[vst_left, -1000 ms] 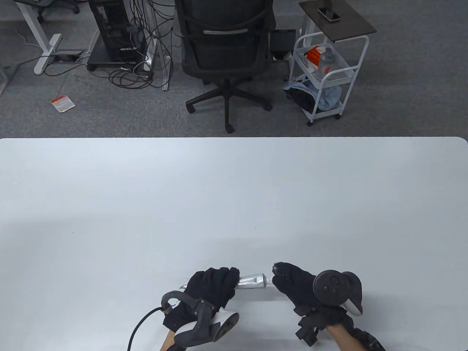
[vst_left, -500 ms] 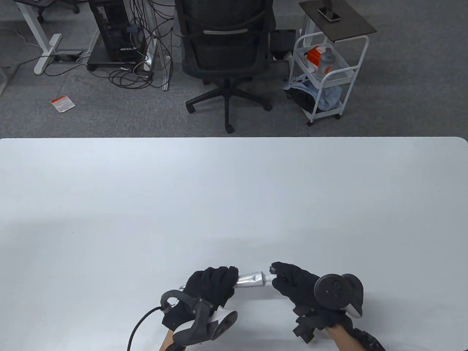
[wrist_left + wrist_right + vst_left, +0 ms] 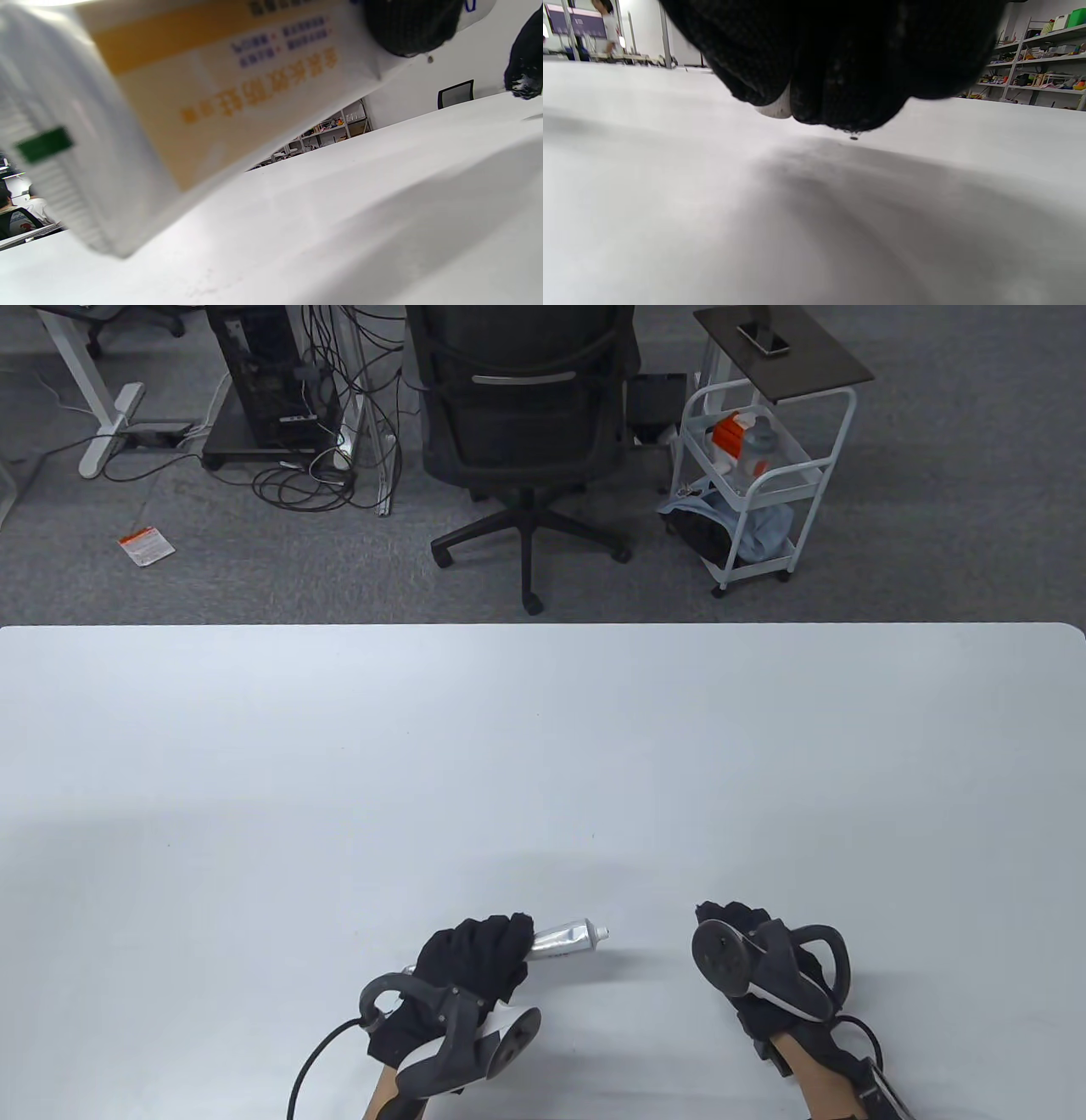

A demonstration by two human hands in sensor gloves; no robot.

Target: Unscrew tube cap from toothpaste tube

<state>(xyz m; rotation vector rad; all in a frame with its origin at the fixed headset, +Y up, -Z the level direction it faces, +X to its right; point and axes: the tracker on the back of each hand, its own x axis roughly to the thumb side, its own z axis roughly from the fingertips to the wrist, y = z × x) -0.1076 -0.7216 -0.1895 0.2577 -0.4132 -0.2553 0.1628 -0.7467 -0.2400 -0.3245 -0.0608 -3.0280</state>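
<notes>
While the black-gloved left hand [image 3: 475,963] wraps its fingers around the silver metal toothpaste tube [image 3: 562,938], the tube sticks out to the right of the fist, tilted a little toward the far side, with its bare white threaded nozzle [image 3: 601,933] uncovered at the tip. Seen from the left wrist view, the same tube [image 3: 191,97] fills most of the frame as a blurred white and orange printed body with a ribbed crimped end at the lower left, and a black gloved fingertip [image 3: 411,25] presses against it near the top right; the tube hangs just above the white table [image 3: 339,220]. Well apart to the right, the black-gloved right hand [image 3: 747,950] sits near the table's near edge, its tracker turned up toward the camera so that the fingers are mostly hidden from above. From the right wrist view, the right hand's fingers [image 3: 840,84] are bunched together and pinch a small white tube cap [image 3: 775,106], of which only a pale sliver shows between the fingertips, held just above the table surface [image 3: 712,212]. Beyond the far edge of the table [image 3: 543,746] stand a black mesh office chair [image 3: 526,407] and a white wire utility cart [image 3: 764,475].
</notes>
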